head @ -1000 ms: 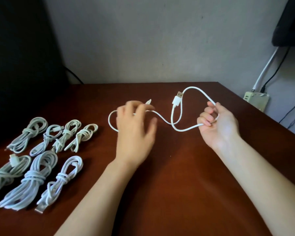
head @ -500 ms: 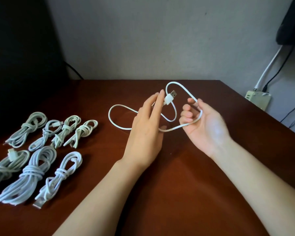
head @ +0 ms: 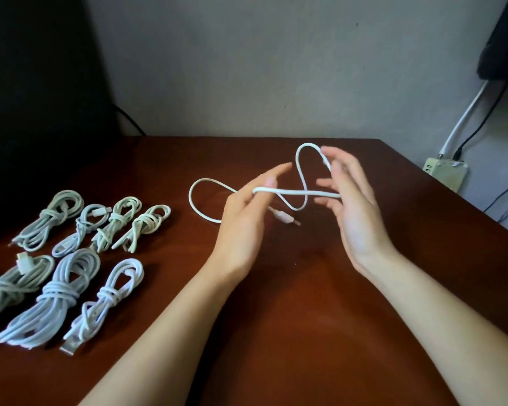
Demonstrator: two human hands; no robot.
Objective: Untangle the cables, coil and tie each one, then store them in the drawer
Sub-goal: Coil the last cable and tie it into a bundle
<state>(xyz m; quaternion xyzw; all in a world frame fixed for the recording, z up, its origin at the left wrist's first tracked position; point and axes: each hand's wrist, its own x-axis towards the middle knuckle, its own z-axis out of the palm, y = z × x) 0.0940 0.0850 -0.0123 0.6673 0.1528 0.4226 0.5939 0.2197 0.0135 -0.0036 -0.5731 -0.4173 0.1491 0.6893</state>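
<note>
A loose white cable (head: 294, 194) is held up between both hands above the middle of the brown surface (head: 276, 332). One strand is stretched nearly level from the left hand (head: 241, 221) to the right hand (head: 357, 212). A second strand is crossed over it and is carried up in a narrow loop to the tips of the right hand. A wider loop is let out to the left of the left hand, low over the surface. The cable's plug (head: 289, 220) is seen hanging just below and between the hands, blurred.

The fingers (head: 279, 170) of the left hand are mostly stretched out, and the cable is turned round a lower finger or the thumb. Whether it is pinched there cannot be told through the blur. The fingers (head: 345, 164) of the right hand are held straight and slightly spread, palm turned to the left, and the cable is carried against them rather than clenched.

On the left of the surface, well apart from the hands, tied white bundles are laid out: a back row of four (head: 116, 222) and a front row of three (head: 53, 297).

Past the right edge of the surface, a cream socket box (head: 446, 171) is seen against the wall (head: 247, 68), with a white lead and a black lead plugged in.
</note>
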